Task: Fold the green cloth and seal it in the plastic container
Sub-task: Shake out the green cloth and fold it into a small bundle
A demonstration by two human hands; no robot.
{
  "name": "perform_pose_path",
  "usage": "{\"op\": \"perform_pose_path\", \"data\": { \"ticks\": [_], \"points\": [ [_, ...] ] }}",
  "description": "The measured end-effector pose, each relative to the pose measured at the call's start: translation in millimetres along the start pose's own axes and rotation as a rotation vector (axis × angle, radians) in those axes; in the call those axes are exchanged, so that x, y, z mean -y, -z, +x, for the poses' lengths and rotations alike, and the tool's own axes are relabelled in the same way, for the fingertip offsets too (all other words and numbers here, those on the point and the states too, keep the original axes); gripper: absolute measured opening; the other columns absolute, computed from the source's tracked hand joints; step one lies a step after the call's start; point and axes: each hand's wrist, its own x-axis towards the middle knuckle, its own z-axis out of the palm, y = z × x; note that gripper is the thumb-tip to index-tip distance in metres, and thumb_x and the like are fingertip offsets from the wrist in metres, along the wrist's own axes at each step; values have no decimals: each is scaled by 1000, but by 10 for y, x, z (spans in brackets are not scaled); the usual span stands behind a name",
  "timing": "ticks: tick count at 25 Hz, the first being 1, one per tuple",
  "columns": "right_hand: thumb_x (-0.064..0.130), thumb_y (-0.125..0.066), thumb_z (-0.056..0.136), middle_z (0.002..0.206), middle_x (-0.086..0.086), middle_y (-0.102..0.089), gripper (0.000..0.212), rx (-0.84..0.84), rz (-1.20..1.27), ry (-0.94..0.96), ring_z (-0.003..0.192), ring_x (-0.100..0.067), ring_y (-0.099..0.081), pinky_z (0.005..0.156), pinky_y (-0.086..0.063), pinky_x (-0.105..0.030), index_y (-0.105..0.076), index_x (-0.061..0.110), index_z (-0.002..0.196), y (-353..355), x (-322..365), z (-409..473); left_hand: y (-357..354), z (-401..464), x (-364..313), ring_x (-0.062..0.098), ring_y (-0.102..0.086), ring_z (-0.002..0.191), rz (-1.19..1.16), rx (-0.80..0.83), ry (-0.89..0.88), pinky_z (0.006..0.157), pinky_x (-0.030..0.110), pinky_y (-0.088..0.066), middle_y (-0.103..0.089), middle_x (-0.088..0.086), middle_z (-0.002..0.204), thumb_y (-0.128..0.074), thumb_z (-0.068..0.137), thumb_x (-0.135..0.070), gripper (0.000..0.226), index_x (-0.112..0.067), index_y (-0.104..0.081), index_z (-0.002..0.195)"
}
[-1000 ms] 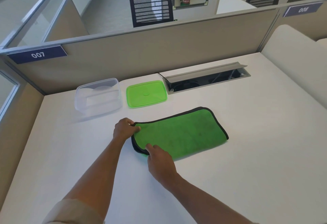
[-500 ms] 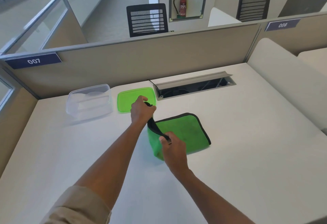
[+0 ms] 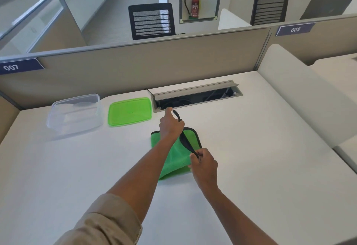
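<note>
The green cloth (image 3: 174, 159) with black trim lies partly folded on the white desk (image 3: 251, 167), its left end lifted over the rest. My left hand (image 3: 171, 126) pinches the far corner of the raised black edge. My right hand (image 3: 204, 164) pinches the near corner of that edge. The edge is stretched taut between both hands above the cloth. The clear plastic container (image 3: 74, 114) stands open at the back left. Its green lid (image 3: 129, 111) lies flat beside it, to its right.
An open cable tray (image 3: 197, 94) is sunk into the desk just beyond my left hand. A beige partition (image 3: 154, 66) runs along the back. A white divider (image 3: 301, 97) borders the right side of the desk.
Both hands took the cloth's left end, lifted it and carried it rightward over the rest, halving its visible width. The lid, earlier partly hidden by my left hand, is fully in view.
</note>
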Motion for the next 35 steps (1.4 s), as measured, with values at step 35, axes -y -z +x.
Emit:
{"op": "perform_pose_path", "data": {
  "ticks": [35],
  "points": [
    [1, -65, 73, 106, -1, -62, 42, 437, -1042, 825, 86, -25, -60, 69, -48, -36, -59, 18, 111, 338, -575, 443, 86, -1224, 1458, 23, -55, 97, 674, 100, -425, 74, 35, -54, -57, 3, 108, -66, 77, -8, 36, -12, -58, 111]
  ]
}}
